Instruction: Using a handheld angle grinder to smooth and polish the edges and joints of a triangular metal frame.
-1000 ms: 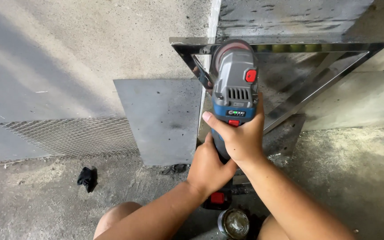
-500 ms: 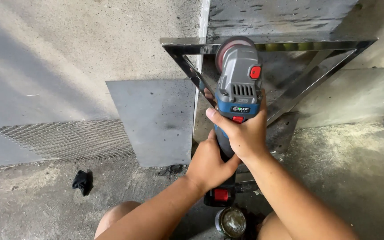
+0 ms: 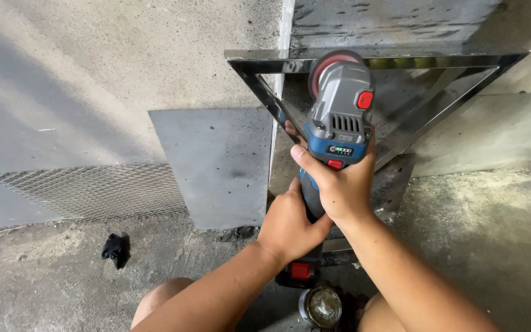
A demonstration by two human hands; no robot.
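Observation:
A grey and blue cordless angle grinder (image 3: 339, 117) with a red disc points away from me at the top bar of a shiny triangular steel frame (image 3: 437, 61). My right hand (image 3: 342, 184) wraps the grinder's body just behind the head. My left hand (image 3: 290, 224) grips the handle lower down, above the battery with its red button (image 3: 300, 271). The disc sits at the frame's upper bar, near its left corner.
A flat grey metal sheet (image 3: 216, 163) and a strip of expanded mesh (image 3: 87, 190) lean against the concrete wall on the left. A black scrap (image 3: 115, 250) lies on the concrete floor. A small round tin (image 3: 321, 306) stands between my knees.
The grinder and both hands have shifted slightly left and up along the frame's top bar; the grip is unchanged.

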